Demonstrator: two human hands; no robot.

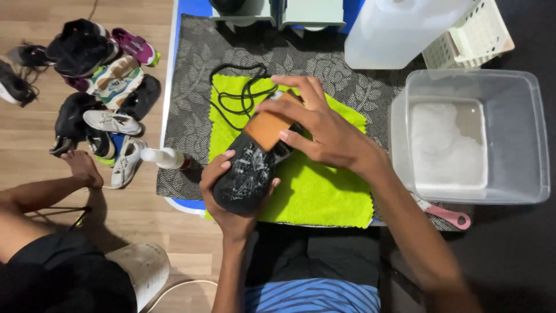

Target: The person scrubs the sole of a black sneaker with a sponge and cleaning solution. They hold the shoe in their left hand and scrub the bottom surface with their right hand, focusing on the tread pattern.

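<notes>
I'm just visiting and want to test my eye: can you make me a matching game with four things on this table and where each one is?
Things:
1. shoe
2. black lace
3. pink-handled brush
4. white bottle

Places:
A. lying at the green cloth's far left corner
B. beside the clear tub, on its near side
C. on its side at the mat's left edge
D. held between the left hand and the right hand

Pairs: 1-D, 2-A, 3-B, 4-C
</notes>
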